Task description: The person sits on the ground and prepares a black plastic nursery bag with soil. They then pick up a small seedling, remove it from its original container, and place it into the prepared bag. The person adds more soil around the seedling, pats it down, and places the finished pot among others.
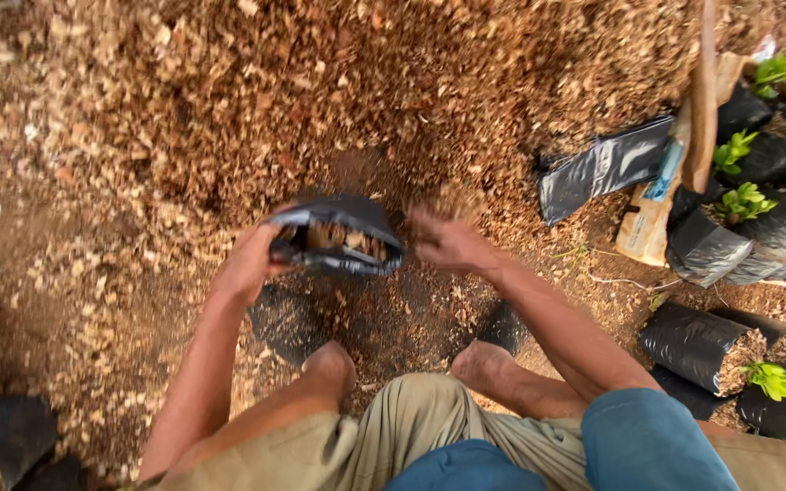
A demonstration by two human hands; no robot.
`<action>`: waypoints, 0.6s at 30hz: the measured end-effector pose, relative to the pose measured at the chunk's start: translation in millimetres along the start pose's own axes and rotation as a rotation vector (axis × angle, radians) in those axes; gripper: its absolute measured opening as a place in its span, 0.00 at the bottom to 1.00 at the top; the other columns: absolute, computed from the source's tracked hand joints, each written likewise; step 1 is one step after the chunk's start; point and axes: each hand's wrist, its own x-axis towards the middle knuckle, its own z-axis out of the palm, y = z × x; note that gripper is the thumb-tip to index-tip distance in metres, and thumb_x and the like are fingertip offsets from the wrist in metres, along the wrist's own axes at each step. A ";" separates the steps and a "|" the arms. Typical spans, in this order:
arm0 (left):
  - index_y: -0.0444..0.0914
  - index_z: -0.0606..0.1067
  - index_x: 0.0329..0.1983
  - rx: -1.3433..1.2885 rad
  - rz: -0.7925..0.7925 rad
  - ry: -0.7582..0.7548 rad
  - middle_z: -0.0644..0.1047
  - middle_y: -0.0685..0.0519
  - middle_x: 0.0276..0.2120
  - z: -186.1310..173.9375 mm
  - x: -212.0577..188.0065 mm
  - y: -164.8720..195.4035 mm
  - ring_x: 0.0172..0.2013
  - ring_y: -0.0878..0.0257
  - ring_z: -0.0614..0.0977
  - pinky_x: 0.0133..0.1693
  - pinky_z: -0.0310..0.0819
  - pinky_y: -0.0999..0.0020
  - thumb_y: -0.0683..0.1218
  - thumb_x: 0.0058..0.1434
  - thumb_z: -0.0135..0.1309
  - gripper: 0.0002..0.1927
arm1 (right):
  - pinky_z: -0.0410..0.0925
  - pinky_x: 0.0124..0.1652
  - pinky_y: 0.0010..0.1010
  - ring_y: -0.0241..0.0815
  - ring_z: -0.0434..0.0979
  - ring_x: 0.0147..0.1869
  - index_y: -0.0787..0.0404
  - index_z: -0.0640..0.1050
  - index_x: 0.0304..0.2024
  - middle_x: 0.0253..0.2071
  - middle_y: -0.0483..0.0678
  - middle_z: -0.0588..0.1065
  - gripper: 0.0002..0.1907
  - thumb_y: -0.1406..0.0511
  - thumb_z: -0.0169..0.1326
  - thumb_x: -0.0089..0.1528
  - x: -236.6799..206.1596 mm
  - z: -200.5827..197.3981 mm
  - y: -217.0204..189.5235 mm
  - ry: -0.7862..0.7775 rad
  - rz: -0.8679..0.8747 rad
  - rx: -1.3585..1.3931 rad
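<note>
Landmark: black plastic grow bag (337,238), held open-mouthed just in front of the person's knees.

- Left hand (249,264): closed on the bag's left rim, pinching the plastic so the mouth gapes upward.
- Right hand (445,242): just right of the bag's mouth, fingers cupped; blurred, with loose chips about it. Whether it grips a handful or is letting one fall cannot be told.
- Bag contents: pale wood chips and brown mix visible inside, below the rim; judged partly filled.
- Heap of wood-chip and soil mix (320,100): beyond the bag, spreading far to both sides.
- Empty flattened black bags (604,168): right of the held bag, at the heap's edge.
- Filled bags with green seedlings (746,202): further right, clustered, some lying on their sides.
- Wooden handle (704,91): far right, leaning over the seedling bags.
- Bare feet (329,364): nearer than the bag, on the soil.

Step in hand, as judged: filling the bag by the handful. The next move calls for the mouth kept wide and level, and a fresh scoop drawn from the heap.
</note>
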 end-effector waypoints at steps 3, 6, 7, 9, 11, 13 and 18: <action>0.41 0.64 0.75 0.635 0.513 0.311 0.65 0.38 0.71 2.6 -18.3 -0.3 0.57 0.46 0.74 0.53 0.69 0.46 0.50 0.70 0.50 0.30 | 0.47 0.70 0.59 0.59 0.52 0.78 0.48 0.48 0.77 0.76 0.58 0.51 0.46 0.50 0.55 0.63 -5.3 -60.2 -37.9 0.202 0.208 0.468; 0.37 0.65 0.68 0.938 0.714 0.365 0.64 0.40 0.69 27.9 -54.4 -15.5 0.35 0.53 0.83 0.38 0.82 0.59 0.47 0.64 0.56 0.30 | 0.55 0.66 0.56 0.57 0.60 0.73 0.51 0.54 0.74 0.73 0.59 0.57 0.42 0.52 0.59 0.63 -6.8 -89.6 -77.1 0.308 0.180 0.425; 0.38 0.68 0.65 1.053 0.780 0.290 0.67 0.42 0.66 36.8 -60.8 -18.5 0.32 0.56 0.82 0.33 0.81 0.60 0.48 0.62 0.58 0.29 | 0.60 0.63 0.56 0.57 0.65 0.68 0.52 0.56 0.72 0.70 0.59 0.62 0.42 0.51 0.60 0.62 -3.5 -89.8 -89.1 0.328 0.180 0.403; 0.37 0.70 0.63 1.221 0.887 0.218 0.71 0.42 0.61 49.4 -61.5 -18.4 0.29 0.56 0.81 0.26 0.79 0.62 0.46 0.56 0.61 0.30 | 0.67 0.53 0.53 0.55 0.73 0.56 0.54 0.61 0.68 0.59 0.58 0.70 0.38 0.52 0.60 0.61 18.8 -90.4 -104.6 0.361 0.172 0.306; 0.33 0.70 0.64 1.333 0.972 0.197 0.72 0.37 0.56 54.9 -49.4 -11.1 0.28 0.52 0.80 0.22 0.76 0.61 0.41 0.50 0.61 0.35 | 0.72 0.39 0.48 0.51 0.78 0.40 0.59 0.69 0.62 0.45 0.56 0.77 0.30 0.53 0.58 0.62 46.9 -92.0 -108.0 0.388 0.185 0.168; 0.35 0.72 0.62 1.480 0.685 0.170 0.74 0.44 0.47 57.0 -48.0 -12.2 0.28 0.57 0.80 0.25 0.77 0.63 0.37 0.56 0.56 0.27 | 0.72 0.30 0.40 0.45 0.76 0.32 0.57 0.77 0.51 0.37 0.52 0.78 0.13 0.58 0.49 0.70 56.5 -80.4 -113.8 0.260 0.311 0.230; 0.36 0.78 0.50 1.487 0.484 0.245 0.73 0.47 0.41 18.1 -65.8 -26.1 0.26 0.56 0.80 0.24 0.78 0.63 0.34 0.64 0.48 0.14 | 0.69 0.23 0.31 0.37 0.72 0.26 0.57 0.81 0.42 0.33 0.46 0.77 0.13 0.62 0.44 0.71 9.3 -37.0 -100.5 0.404 0.284 0.322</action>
